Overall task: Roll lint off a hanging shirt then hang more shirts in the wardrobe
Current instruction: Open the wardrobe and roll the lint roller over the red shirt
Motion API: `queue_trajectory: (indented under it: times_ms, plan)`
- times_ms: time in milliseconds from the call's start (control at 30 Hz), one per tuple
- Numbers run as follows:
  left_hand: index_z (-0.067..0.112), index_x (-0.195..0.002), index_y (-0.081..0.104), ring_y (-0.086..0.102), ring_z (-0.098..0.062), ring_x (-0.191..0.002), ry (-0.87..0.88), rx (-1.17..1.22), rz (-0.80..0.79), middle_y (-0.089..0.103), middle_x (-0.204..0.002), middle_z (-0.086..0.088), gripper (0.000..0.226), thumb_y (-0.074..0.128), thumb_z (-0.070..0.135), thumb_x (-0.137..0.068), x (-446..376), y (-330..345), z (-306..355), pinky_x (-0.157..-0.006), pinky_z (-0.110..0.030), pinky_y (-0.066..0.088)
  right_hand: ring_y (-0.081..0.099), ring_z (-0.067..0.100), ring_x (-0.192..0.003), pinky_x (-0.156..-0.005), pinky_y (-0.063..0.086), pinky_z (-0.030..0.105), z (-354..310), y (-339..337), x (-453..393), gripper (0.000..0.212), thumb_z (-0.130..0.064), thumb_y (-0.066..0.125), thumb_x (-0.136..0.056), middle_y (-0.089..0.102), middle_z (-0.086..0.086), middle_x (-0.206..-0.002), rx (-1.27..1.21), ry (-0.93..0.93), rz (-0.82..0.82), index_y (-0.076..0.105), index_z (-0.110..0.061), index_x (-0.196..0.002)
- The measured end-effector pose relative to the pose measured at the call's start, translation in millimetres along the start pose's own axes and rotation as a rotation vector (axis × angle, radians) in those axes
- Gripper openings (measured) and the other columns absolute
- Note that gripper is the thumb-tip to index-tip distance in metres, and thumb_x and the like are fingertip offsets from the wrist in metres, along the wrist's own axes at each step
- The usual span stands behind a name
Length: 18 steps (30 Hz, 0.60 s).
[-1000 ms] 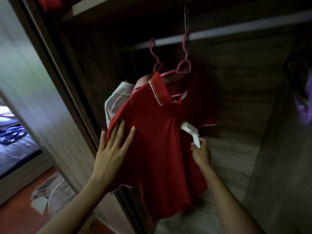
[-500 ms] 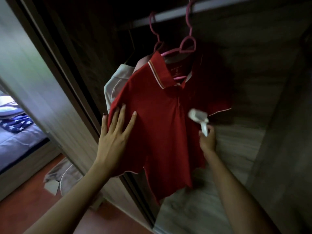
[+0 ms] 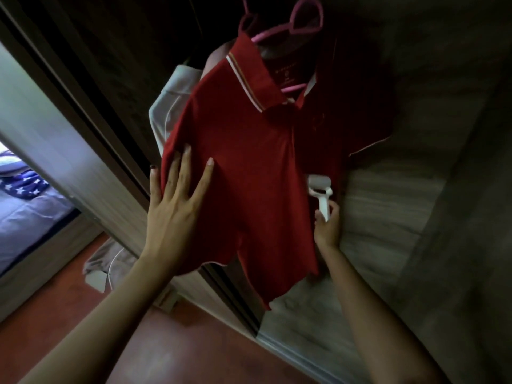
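Note:
A red polo shirt [image 3: 249,162] with a striped collar hangs on a pink hanger [image 3: 307,20] inside the dark wardrobe. My left hand [image 3: 174,206] lies flat on the shirt's left side, fingers spread, thumb wrapped behind the sleeve edge. My right hand [image 3: 328,228] grips the white handle of a lint roller [image 3: 320,187]. The roller's head presses on the shirt's right edge, about halfway down. A pale shirt [image 3: 171,106] hangs behind the red one on another pink hanger.
The wardrobe's sliding door frame [image 3: 83,128] stands at left. Folded pale fabric [image 3: 388,206] lies on the wardrobe floor. A grey garment [image 3: 108,261] lies on the red floor [image 3: 177,342] outside. A bed with star-print bedding [image 3: 25,187] shows at far left.
The roller and my right hand have moved down the shirt's right side. My view has tilted downward, so the rail is out of frame. My left hand stays flat on the shirt.

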<state>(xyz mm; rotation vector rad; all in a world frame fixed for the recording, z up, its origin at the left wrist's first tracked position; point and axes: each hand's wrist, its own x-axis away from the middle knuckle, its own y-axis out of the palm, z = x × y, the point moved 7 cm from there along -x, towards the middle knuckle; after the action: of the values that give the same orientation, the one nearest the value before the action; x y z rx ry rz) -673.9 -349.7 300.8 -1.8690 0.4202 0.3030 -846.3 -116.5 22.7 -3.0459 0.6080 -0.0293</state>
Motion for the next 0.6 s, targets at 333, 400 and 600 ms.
queue_trajectory:
  times_ms: [333,400,600]
  plan:
    - [0.017,-0.153,0.013,0.003,-0.038,-0.146,0.002,0.046,0.011,0.0,-0.159,-0.021,0.108,0.065,0.041,-0.061,1.8,-0.8,4.5,-0.116,-0.06,-0.001,0.063,0.029,-0.104,-0.082,0.046,0.029,24.9,-26.9,62.4,0.038,-0.018,0.052,-0.097,0.064,0.013,-0.12,0.035,0.03,0.165,0.045,-0.015,-0.134]
    - [0.017,-0.153,0.012,0.003,-0.037,-0.146,-0.003,0.037,0.02,0.0,-0.159,-0.021,0.101,0.063,0.037,-0.068,1.6,-0.3,6.6,-0.116,-0.059,-0.002,0.063,0.023,-0.101,-0.082,0.05,0.032,-7.7,-24.5,75.5,0.039,-0.022,0.05,-0.097,0.062,0.008,-0.12,-0.026,-0.146,0.186,0.041,-0.018,-0.135]
    - [0.017,-0.153,0.012,-0.003,-0.033,-0.145,-0.009,0.079,0.025,-0.001,-0.159,-0.021,0.097,0.057,0.038,-0.069,1.9,0.0,11.7,-0.116,-0.056,-0.005,0.064,0.015,-0.094,-0.075,0.054,0.031,9.4,22.8,124.7,0.04,-0.011,0.053,-0.095,0.064,0.003,-0.111,0.153,-0.268,-0.143,0.044,-0.015,-0.134]
